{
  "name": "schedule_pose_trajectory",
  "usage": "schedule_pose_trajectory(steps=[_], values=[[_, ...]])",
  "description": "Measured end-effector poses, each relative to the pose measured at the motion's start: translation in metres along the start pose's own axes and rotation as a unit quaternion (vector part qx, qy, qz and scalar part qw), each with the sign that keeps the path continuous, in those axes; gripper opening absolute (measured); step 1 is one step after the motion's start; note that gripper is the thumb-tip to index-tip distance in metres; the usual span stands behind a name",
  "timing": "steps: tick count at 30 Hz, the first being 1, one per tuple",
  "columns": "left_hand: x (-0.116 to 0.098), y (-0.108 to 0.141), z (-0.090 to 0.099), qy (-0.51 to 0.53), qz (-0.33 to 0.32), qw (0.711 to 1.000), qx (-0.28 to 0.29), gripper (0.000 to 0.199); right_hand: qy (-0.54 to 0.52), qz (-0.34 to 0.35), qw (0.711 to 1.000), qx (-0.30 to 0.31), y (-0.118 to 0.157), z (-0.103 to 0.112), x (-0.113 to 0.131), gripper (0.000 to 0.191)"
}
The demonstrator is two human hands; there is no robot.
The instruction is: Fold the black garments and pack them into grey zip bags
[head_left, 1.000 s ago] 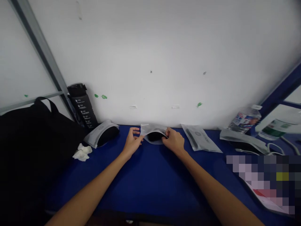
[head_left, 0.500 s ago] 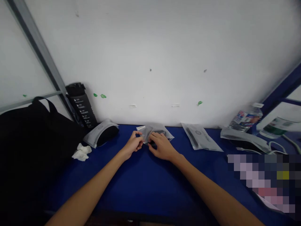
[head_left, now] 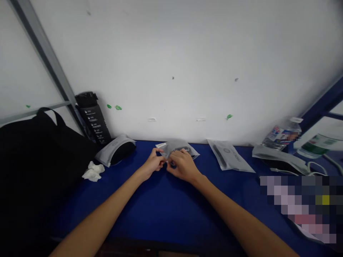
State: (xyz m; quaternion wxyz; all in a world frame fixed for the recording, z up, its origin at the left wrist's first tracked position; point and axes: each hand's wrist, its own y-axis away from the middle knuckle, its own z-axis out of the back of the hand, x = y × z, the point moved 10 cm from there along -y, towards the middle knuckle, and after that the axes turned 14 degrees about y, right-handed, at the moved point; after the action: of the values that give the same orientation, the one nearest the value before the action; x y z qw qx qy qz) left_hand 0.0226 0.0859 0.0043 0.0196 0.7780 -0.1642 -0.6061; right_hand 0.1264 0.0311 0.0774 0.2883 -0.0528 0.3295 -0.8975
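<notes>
A frosted zip bag [head_left: 171,145] with something dark inside lies against the wall at the back of the blue desk. My left hand [head_left: 153,164] pinches the bag's near left corner between thumb and fingertips. Right beside it, my right hand [head_left: 183,165] has its thumb and forefinger closed on the bag's near edge, the other fingers curled over the top. The two sets of fingertips nearly touch. My right hand hides much of the bag's contents.
Similar frosted bags lie at left [head_left: 107,151], right [head_left: 230,156] and far right [head_left: 278,157]. A black bottle [head_left: 93,119], black bag [head_left: 40,160] and crumpled tissue [head_left: 93,172] stand left. Plastic bottles [head_left: 284,134] and a blurred-out item [head_left: 302,207] are on the right.
My right hand has slid slightly left along the bag's edge, its thumb and forefinger now closer together and nearer my left fingers. My left hand has barely moved.
</notes>
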Motion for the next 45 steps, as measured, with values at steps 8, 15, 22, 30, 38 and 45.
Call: schedule_pose_trajectory(steps=[8,15,22,30,38,45], values=[[-0.020,-0.009,0.024,0.103,-0.059,0.993,-0.030,0.045,0.093,-0.132,0.980,0.119,0.006,-0.003,-0.070,0.006],[-0.021,-0.009,0.034,0.066,-0.064,0.993,-0.072,0.033,0.209,-0.289,0.914,0.192,0.027,0.011,-0.126,0.003],[-0.009,-0.005,0.021,-0.070,-0.061,0.994,-0.060,0.029,0.131,-0.161,0.961,0.184,0.022,-0.005,-0.084,0.051],[-0.014,0.000,0.009,-0.064,-0.113,0.990,-0.052,0.035,0.063,-0.150,0.979,0.122,0.019,-0.007,-0.081,0.055],[-0.017,-0.003,0.012,-0.054,-0.143,0.987,-0.050,0.052,-0.043,-0.131,0.985,0.104,0.009,0.003,-0.038,0.071],[-0.020,-0.002,0.004,-0.128,-0.191,0.973,-0.013,0.025,0.010,-0.249,0.952,0.180,0.024,-0.026,-0.044,0.086]])
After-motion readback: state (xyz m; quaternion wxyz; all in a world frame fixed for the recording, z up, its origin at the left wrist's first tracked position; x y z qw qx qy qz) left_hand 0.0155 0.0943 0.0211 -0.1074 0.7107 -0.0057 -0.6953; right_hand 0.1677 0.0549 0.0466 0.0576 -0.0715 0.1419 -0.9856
